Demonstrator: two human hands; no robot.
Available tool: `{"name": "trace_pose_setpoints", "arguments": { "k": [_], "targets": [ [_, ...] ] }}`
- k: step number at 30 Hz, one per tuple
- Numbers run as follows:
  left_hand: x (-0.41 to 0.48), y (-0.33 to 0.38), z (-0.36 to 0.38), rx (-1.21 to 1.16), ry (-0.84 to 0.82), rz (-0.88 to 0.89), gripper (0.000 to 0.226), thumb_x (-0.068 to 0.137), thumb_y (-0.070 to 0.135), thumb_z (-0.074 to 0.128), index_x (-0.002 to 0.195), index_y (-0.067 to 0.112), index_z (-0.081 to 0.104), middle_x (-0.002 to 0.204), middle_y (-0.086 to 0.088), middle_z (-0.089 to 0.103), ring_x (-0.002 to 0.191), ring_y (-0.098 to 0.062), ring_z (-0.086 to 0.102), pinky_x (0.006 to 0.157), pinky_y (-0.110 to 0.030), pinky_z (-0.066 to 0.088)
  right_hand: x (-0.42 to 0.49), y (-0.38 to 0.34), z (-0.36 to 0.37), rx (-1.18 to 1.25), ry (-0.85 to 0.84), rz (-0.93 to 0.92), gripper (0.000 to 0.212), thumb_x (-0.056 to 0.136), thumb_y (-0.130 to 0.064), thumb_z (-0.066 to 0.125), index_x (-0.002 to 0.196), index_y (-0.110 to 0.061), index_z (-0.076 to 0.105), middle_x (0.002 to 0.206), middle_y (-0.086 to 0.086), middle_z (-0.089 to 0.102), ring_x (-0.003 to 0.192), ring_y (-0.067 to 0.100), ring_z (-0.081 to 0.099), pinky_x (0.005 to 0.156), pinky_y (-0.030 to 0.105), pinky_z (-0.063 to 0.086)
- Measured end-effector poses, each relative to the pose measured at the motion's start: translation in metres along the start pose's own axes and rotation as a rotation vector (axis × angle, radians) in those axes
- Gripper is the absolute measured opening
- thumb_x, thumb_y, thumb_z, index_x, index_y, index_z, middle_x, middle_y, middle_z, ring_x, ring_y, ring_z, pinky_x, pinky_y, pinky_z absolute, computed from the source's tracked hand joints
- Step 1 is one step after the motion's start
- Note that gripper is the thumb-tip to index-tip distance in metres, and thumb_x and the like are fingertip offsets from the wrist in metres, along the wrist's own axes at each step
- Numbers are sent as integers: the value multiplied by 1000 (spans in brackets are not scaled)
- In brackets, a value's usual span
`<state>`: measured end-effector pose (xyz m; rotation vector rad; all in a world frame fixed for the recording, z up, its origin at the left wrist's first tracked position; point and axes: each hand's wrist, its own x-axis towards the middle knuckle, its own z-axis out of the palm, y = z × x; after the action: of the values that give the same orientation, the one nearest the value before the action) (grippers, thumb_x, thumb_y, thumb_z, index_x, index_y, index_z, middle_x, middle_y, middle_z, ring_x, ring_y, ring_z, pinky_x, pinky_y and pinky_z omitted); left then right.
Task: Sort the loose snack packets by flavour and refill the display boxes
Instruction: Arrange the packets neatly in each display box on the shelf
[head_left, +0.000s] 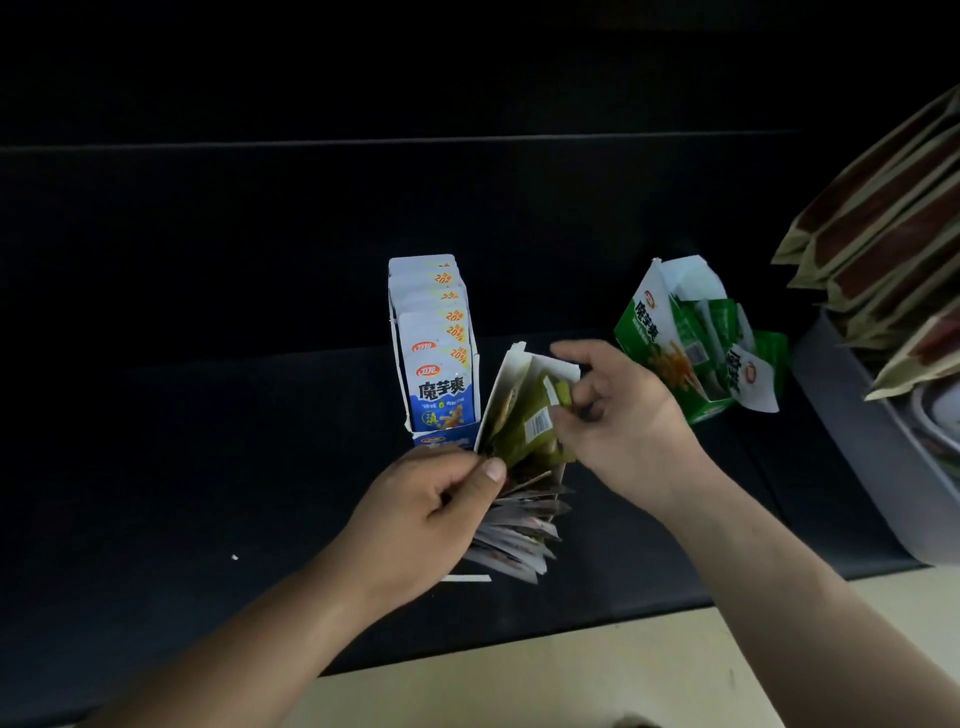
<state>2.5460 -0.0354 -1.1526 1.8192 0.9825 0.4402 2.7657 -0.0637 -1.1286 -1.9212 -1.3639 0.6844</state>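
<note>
**Blue box full, two flavours left to finish**

The left hand (441, 499) pinches the near corner of the middle box (500, 400) between thumb and curled fingers. The right hand (623, 415) has its fingers curled round an olive packet (537, 423) standing in that box, barcode showing. Just beyond the left fingers, the blue display box (396, 332) looks fully stocked; its blue packets (444, 387) read "魔芋爽" and "20%". Beyond the right fingers, the green display box (641, 332), also marked "魔芋爽", leans with packets askew. Loose packets (514, 545) fan over the dark surface (208, 467) beneath the left fingers, so sorting is probably about halfway; the red oval logo is too small to read
</note>
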Motion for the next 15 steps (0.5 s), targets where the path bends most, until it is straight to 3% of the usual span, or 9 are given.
{"name": "trace_pose_setpoints", "arguments": {
  "k": [3, 5, 7, 9, 11, 15],
  "targets": [
    [1, 2, 2, 38, 14, 16, 42, 101, 52, 46, 76, 22, 62, 75, -1, 58, 78, -20, 58, 69, -40, 51, -3, -7, 1, 89, 117, 88, 53, 90, -11, 76, 137, -27, 59, 69, 0, 57, 61, 4, 56, 64, 7, 46],
    [2, 1, 3, 52, 7, 1, 34, 102, 47, 51, 80, 25, 67, 80, 3, 63, 82, -16, 62, 71, -37, 53, -7, -9, 0, 192, 146, 168, 39, 89, -17, 79, 125, -27, 69, 69, -7, 58, 60, 1, 58, 62, 13, 48],
    [3, 0, 1, 41, 14, -41, 15, 100, 34, 62, 94, 34, 75, 93, 18, 69, 93, -4, 67, 77, -25, 56, -14, -12, -3, 270, 181, 208, 22, 90, -17, 78, 108, -31, 76, 70, -11, 63, 61, -3, 61, 57, 20, 51],
    [3, 2, -2, 11, 13, -62, 24, 96, 17, 69, 106, 38, 76, 100, 26, 71, 101, 3, 68, 85, -17, 56, -22, -16, -8, 316, 231, 209, 19, 93, -15, 73, 100, -32, 75, 75, -11, 68, 66, -5, 63, 55, 15, 52],
    [5, 6, -3, -21, -4, -69, 36, 92, 5, 72, 109, 37, 75, 103, 24, 73, 105, 4, 68, 90, -16, 55, -29, -17, -14, 311, 257, 184, 19, 95, -12, 68, 99, -31, 72, 81, -8, 71, 70, -1, 65, 57, 16, 52],
    [12, 19, -3, -99, -50, -132, 28, 94, 5, 72, 104, 31, 76, 99, 16, 77, 98, 0, 72, 86, -14, 55, -37, -25, -23, 421, 349, 138, 19, 99, -9, 62, 97, -28, 67, 73, -8, 71, 60, 5, 62, 55, 23, 49]
  ]
}}
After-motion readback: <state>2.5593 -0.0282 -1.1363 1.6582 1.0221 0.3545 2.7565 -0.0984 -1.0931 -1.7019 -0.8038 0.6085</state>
